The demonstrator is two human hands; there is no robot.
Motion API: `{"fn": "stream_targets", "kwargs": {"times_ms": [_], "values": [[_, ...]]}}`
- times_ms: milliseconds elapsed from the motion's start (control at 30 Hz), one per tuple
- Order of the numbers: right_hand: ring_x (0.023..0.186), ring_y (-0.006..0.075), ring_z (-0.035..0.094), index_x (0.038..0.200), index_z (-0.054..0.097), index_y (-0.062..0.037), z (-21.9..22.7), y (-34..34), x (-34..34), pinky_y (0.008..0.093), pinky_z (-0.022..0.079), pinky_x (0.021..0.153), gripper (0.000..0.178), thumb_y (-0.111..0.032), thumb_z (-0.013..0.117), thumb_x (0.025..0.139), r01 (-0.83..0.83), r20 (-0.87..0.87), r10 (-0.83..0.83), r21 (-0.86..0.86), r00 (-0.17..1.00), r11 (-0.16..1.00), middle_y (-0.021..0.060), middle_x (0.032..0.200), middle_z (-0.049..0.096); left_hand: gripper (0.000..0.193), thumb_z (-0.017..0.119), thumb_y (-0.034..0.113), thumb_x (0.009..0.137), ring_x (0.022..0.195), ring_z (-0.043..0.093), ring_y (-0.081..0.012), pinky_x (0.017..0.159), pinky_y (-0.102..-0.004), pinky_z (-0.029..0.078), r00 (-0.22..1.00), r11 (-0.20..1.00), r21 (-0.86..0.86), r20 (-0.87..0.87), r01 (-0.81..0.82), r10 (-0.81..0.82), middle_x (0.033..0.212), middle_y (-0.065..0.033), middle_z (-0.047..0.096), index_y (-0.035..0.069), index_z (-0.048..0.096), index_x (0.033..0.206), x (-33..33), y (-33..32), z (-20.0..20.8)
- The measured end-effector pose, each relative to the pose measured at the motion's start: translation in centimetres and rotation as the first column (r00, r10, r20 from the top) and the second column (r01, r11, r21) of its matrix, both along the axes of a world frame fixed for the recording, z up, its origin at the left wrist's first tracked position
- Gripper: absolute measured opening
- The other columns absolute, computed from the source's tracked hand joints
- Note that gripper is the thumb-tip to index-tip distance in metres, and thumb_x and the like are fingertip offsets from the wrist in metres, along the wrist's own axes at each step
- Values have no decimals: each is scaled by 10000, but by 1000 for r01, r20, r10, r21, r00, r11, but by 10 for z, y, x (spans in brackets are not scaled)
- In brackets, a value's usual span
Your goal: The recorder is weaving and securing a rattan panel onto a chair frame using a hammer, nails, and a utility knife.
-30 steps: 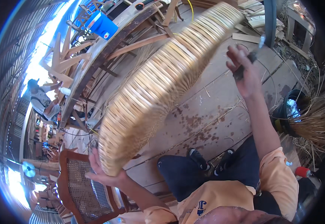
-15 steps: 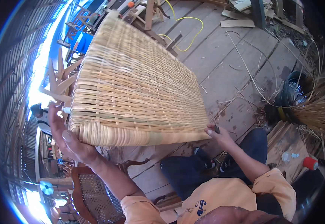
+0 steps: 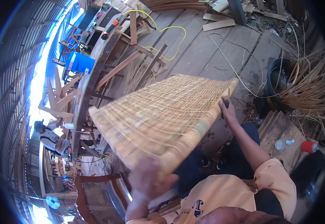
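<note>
Woven rattan is filling the middle of the view: a large flat woven panel (image 3: 162,112), which the person is holding up over the lap, tilted. The left hand (image 3: 147,183), blurred, is closing around the near rolled edge of the panel. The right hand (image 3: 227,110) is gripping the far right edge, and something dark is showing at its fingers; I cannot tell what. Both forearms are reaching up and forward. I am judging the panel light and fairly stiff but springy, best held on its thick rims. Below it the plank floor (image 3: 222,48) is lying, with a black bucket (image 3: 278,80) and loose rattan strips (image 3: 308,86) at the right.
</note>
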State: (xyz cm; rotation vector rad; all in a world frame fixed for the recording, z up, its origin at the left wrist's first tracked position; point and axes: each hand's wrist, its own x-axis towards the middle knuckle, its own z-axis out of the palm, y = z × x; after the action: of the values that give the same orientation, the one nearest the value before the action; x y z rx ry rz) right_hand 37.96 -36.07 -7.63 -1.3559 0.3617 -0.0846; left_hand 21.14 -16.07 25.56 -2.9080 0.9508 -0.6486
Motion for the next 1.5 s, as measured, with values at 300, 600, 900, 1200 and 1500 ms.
{"fn": "stream_targets", "kwargs": {"times_ms": [300,600,900,1200,1500], "values": [[819,171,620,1183,569,12,22,-34,44,280,481,699,423,-313,585,913,-115,-149,97,-118,984,986,107,1001,634,326,714,224,779,1016,576,-269,801,-375,459,1000,985,-171,-24,9,-13,1089,-16,606,160,619,1084,-37,-39,-78],[703,145,629,1087,547,-79,59,-97,-44,258,462,505,345,-351,629,892,67,-311,31,299,950,952,34,869,609,403,665,170,803,1062,538,-295,831,-418,439,999,952,-303,26,39,-32,1192,-66,541,129,564,1191,7,-106,-149],[492,57,437,1125,525,-54,111,-74,-143,220,343,396,345,-247,655,870,334,-162,-343,-82,925,939,-13,717,499,552,703,219,754,1289,348,-399,1041,-481,323,780,622,-760,-267,191,-566,1380,-162,394,50,497,1238,6,-89,-120],[572,9,409,1205,573,-83,171,-31,-205,181,311,472,288,-241,518,970,299,-5,-315,-299,949,906,-51,728,495,196,654,120,833,1000,618,-284,882,-350,483,593,708,-693,-629,-136,-503,1069,-134,642,21,644,1001,-29,77,-121],[794,168,607,1161,581,-22,205,87,-200,294,474,751,403,-83,659,771,-477,-301,372,-482,878,735,20,907,632,148,613,30,859,1000,610,-249,903,-328,471,774,364,-686,-593,-630,222,1033,-118,635,-10,649,996,-14,231,-132]]}}
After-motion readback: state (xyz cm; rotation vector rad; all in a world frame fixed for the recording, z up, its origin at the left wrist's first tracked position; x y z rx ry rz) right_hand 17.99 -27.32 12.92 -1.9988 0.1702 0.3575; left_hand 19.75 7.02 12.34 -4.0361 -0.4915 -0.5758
